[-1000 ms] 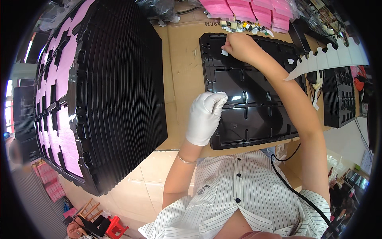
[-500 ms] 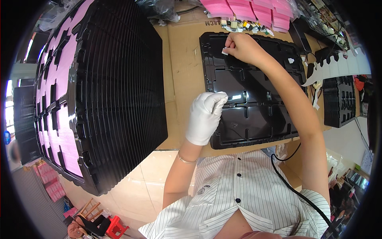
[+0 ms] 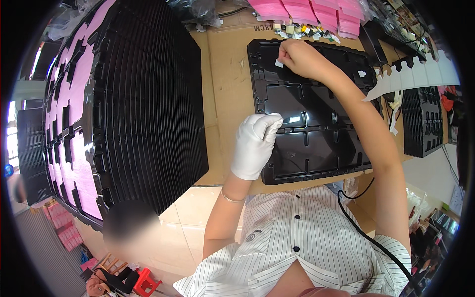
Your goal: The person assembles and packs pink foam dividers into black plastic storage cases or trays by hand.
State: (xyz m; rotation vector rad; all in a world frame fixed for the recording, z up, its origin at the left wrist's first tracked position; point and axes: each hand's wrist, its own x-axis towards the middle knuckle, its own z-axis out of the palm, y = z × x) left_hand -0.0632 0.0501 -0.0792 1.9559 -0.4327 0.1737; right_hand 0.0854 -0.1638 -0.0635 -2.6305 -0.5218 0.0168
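A shiny black plastic tray (image 3: 284,101) with shallow compartments lies on the cardboard-covered table in front of me. Over its far left part, my bare right hand (image 3: 301,57) pinches a small white piece (image 3: 279,63), perhaps a sticker, between thumb and fingers. My left hand (image 3: 253,146), in a white glove, rests closed at the tray's left edge. Its fingertips press together over the tray, and whatever they may hold is hidden. Another small white piece (image 3: 362,74) sits on the far right part of the tray.
To the left rises a tall stack of black trays (image 3: 153,119) with pink sheets (image 3: 74,109). Small bottles (image 3: 290,28) and pink packs (image 3: 324,15) line the far edge. A notched white strip (image 3: 420,74) hangs at right. A blurred dark round shape (image 3: 129,222) is lower left.
The notched white strip has shifted up and left, nearer my right forearm. A blurred dark shape has appeared at lower left. My right hand has barely moved, and my left hand stays put.
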